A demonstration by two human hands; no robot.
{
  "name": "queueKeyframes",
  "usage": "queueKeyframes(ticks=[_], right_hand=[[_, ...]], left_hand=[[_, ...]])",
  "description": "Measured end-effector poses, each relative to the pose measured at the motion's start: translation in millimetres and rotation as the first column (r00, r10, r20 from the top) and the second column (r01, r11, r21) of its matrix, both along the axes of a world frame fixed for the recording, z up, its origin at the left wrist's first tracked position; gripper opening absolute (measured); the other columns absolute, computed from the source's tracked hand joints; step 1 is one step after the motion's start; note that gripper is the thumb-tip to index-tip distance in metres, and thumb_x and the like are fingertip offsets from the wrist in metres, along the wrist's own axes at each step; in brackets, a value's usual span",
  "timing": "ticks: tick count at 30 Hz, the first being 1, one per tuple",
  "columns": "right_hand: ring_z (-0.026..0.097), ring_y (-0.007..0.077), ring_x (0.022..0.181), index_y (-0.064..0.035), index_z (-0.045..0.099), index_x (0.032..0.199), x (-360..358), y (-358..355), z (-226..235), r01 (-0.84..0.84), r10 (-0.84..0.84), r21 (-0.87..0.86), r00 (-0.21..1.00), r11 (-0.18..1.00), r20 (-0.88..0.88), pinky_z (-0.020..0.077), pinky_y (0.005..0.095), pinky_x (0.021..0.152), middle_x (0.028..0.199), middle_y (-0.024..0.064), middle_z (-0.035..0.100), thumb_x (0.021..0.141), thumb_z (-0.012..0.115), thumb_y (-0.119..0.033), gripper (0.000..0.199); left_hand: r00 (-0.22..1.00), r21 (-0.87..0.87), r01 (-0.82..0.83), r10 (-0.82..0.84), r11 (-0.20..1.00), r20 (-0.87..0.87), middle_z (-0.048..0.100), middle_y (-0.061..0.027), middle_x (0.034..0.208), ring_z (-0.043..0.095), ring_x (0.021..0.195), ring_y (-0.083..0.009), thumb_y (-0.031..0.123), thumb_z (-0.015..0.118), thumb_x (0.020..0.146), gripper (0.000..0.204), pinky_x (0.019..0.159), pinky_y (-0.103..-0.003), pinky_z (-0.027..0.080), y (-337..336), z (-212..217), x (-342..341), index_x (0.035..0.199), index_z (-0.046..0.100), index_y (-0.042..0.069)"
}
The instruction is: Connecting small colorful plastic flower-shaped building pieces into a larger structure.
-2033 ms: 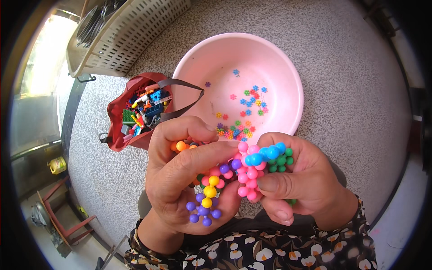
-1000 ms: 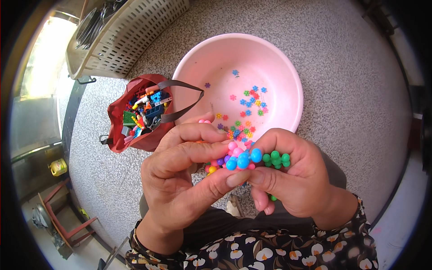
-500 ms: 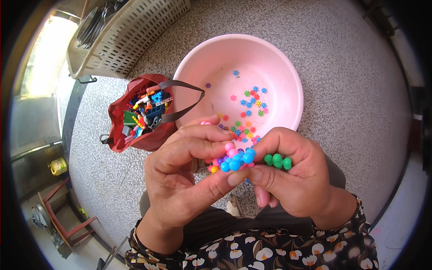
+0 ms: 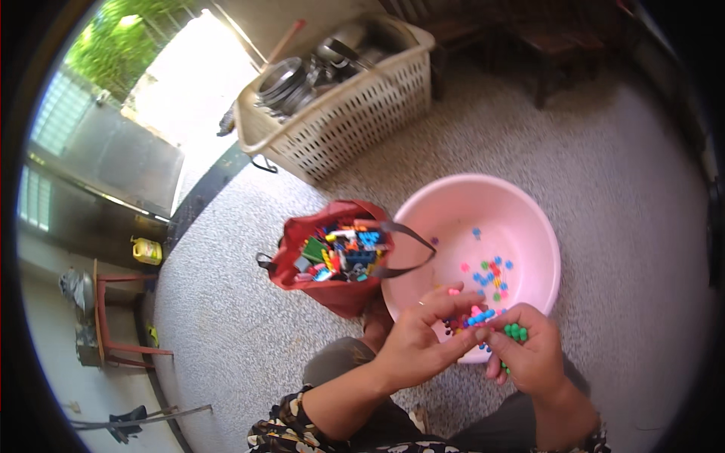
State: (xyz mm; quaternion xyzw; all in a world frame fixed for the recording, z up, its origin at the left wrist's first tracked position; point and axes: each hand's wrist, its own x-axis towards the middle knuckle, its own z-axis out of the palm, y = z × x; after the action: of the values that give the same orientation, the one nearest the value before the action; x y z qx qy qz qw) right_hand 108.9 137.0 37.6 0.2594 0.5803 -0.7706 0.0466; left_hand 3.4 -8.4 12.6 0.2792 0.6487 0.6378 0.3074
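Over the near part of a pink basin (image 4: 411, 226), my left hand (image 4: 419, 340) pinches a cluster of joined plastic flower beads (image 4: 480, 318) in blue, pink and purple. My right hand (image 4: 535, 353) is closed at the cluster's right side, its thumb and forefinger meeting there. A green flower bead (image 4: 516, 332) sticks out between the right-hand fingers, and more green shows lower down by them. Fingers hide part of the cluster. Loose flower beads (image 4: 495, 269) in several colours lie on the basin's bottom.
Left of the basin stands a red cloth bag (image 4: 332, 297) full of toy blocks, one dark handle reaching over the basin rim. A cream slotted basket (image 4: 362, 117) with metal pots stands behind. Further left are a yellow jug (image 4: 147, 251) and a reddish wooden chair (image 4: 124, 349).
The view has swung up and to the left, so the basin, bag and hands sit lower and further right. Both hands still grip the bead cluster, which is now smaller in view.
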Motion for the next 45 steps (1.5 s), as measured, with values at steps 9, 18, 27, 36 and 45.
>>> queueKeyframes(ticks=[9,18,27,36,45], right_hand=[[0.057,0.0126,0.047,0.0021,0.053,0.089,-13,-4,-7,0.085,-0.086,-0.052,0.996,0.995,-0.025,0.0436,0.0226,0.037,0.075,0.0111,0.061,0.084,0.055,0.000,0.006],[0.055,0.0133,0.046,0.0030,0.053,0.088,-19,-8,-20,0.164,-0.178,-0.128,0.978,0.978,-0.106,0.0430,0.0230,0.035,0.072,0.0128,0.060,0.084,0.055,0.001,0.006],[0.055,0.0128,0.047,0.0031,0.052,0.088,-26,-17,-22,0.201,-0.215,-0.089,0.960,0.975,-0.181,0.0430,0.0223,0.036,0.071,0.0122,0.060,0.084,0.055,0.001,0.006],[0.057,0.0150,0.050,0.0050,0.052,0.093,-28,-20,-9,0.176,-0.204,-0.180,0.968,0.968,-0.149,0.0463,0.0249,0.039,0.078,0.0138,0.060,0.086,0.051,0.000,0.009],[0.057,0.0152,0.049,0.0076,0.053,0.094,-29,-15,-13,0.190,-0.205,-0.112,0.967,0.975,-0.150,0.0457,0.0245,0.038,0.075,0.0146,0.060,0.085,0.051,0.000,0.012]], left_hand=[[0.978,-0.071,-0.042,0.027,0.997,-0.207,0.057,-0.0162,0.116,0.023,0.133,-0.0323,0.011,0.063,0.082,0.036,0.103,-0.041,0.026,0,-3,0,0.117,0.058,0.007],[0.915,-0.108,-0.085,0.034,0.991,-0.402,0.067,-0.0085,0.085,0.033,0.129,-0.0323,0.023,0.055,0.086,0.037,0.104,-0.055,0.018,1,1,-5,0.121,0.054,0.012],[0.916,-0.084,-0.177,0.133,0.981,-0.378,0.059,-0.0188,0.104,0.039,0.124,-0.0326,0.018,0.060,0.083,0.034,0.100,-0.045,0.027,1,1,-3,0.117,0.057,0.009],[0.977,0.008,-0.196,0.196,0.981,-0.088,0.066,-0.0098,0.075,0.061,0.069,-0.0085,0.010,0.061,0.083,0.031,0.103,-0.034,0.033,2,1,-6,0.112,0.058,0.000],[0.980,-0.028,-0.169,0.165,0.985,-0.109,0.067,-0.0133,0.084,0.054,0.110,-0.0206,0.011,0.060,0.085,0.031,0.091,-0.030,0.042,3,3,-6,0.114,0.058,0.002]])
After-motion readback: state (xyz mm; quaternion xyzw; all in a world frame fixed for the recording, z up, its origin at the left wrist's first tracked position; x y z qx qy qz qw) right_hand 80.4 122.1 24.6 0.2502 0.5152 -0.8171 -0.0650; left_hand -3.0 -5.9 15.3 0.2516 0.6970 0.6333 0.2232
